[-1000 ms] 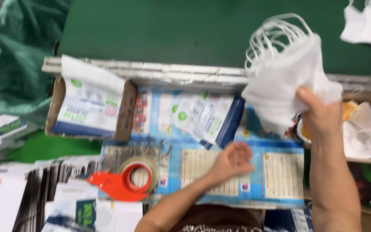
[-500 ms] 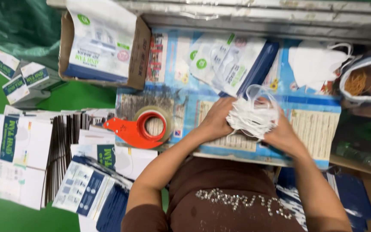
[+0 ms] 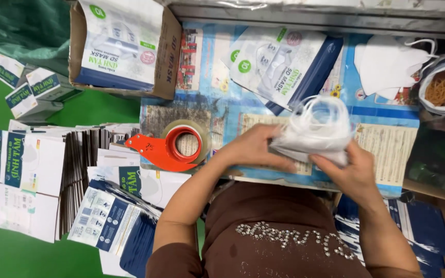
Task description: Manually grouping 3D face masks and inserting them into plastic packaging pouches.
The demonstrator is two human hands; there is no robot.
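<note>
Both hands are meeting over the middle of the surface, which is lying under printed blue sheets, and between them they are holding a stack of white face masks with the ear loops arching up at the top. The left hand is closing its grip on the stack's left edge, fingers curled around it, while the right hand is pinching the lower right corner, thumb on top. The stack is sitting low over the surface, just in front of the person's brown top; whether it is touching the sheet beneath cannot be told. Just left of the left hand, an orange tape dispenser with a roll of clear tape is lying on the surface. Above the hands, a few flat printed mask pouches are lying fanned out, and a loose pile of white masks is resting at the far right. An open cardboard box holding more pouches is standing at the upper left, and folded flat cartons are lying stacked at the left.
</note>
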